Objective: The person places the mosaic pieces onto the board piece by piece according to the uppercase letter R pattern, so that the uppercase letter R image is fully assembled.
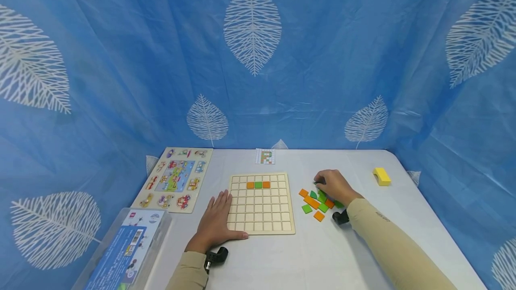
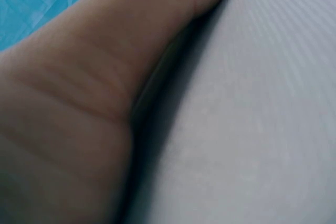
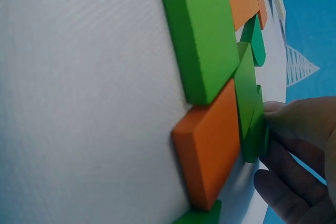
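Observation:
A light wooden grid board lies on the white table, with two orange squares and one green square in a row near its top. My left hand rests at the board's left edge, fingers extended and thumb along the lower left corner. To the right of the board is a loose pile of orange and green tiles. Over the far side of this pile, my right hand pinches a green tile between thumb and fingers; its shape is mostly hidden. Close by, the right wrist view has an orange tile and a green tile.
A small pattern card lies beyond the board. At left are a picture puzzle board and a clear plastic box with a blue-and-white sheet. A yellow arch block stands at right. Blue leaf-patterned cloth surrounds the table.

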`<state>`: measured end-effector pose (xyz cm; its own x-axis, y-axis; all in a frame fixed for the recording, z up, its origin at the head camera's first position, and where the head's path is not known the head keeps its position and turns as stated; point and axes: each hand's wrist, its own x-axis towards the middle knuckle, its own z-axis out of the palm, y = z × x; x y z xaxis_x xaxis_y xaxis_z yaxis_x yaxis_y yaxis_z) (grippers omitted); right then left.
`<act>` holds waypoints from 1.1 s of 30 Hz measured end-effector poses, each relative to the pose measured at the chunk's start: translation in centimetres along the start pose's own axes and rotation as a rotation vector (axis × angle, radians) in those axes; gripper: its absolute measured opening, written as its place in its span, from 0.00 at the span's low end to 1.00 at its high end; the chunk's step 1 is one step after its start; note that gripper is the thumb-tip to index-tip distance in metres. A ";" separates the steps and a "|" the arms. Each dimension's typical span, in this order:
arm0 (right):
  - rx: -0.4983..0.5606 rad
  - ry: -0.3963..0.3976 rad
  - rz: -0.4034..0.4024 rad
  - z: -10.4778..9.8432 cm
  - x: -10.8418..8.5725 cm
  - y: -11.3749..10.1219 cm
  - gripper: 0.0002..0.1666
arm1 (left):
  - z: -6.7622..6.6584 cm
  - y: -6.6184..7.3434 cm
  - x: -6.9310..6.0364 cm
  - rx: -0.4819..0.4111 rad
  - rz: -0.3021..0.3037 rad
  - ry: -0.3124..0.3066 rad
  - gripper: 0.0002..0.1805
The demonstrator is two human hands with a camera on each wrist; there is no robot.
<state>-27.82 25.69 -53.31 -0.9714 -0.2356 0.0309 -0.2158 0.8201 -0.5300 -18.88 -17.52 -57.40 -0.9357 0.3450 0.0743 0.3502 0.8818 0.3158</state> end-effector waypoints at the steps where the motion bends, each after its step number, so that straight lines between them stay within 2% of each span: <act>1: 0.003 0.000 0.002 0.0 0.0 0.0 0.08 | 0.0 0.0 0.0 0.002 -0.004 -0.005 0.83; 10: 0.006 -0.017 -0.005 -0.8 0.2 -0.2 0.08 | 0.0 0.1 0.0 -0.008 -0.006 -0.007 0.83; 16: 0.046 -0.036 0.004 -1.3 0.2 -0.4 0.07 | 0.1 0.0 0.0 0.000 -0.004 0.001 0.83; 33: 0.110 -0.029 0.018 -0.7 0.2 -1.2 0.06 | 0.2 -0.1 0.0 -0.008 -0.008 0.001 0.83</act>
<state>-27.83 25.03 -52.07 -0.9713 -0.2379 -0.0028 -0.1850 0.7624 -0.6201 -18.91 -17.52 -57.59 -0.9384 0.3378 0.0729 0.3426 0.8817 0.3244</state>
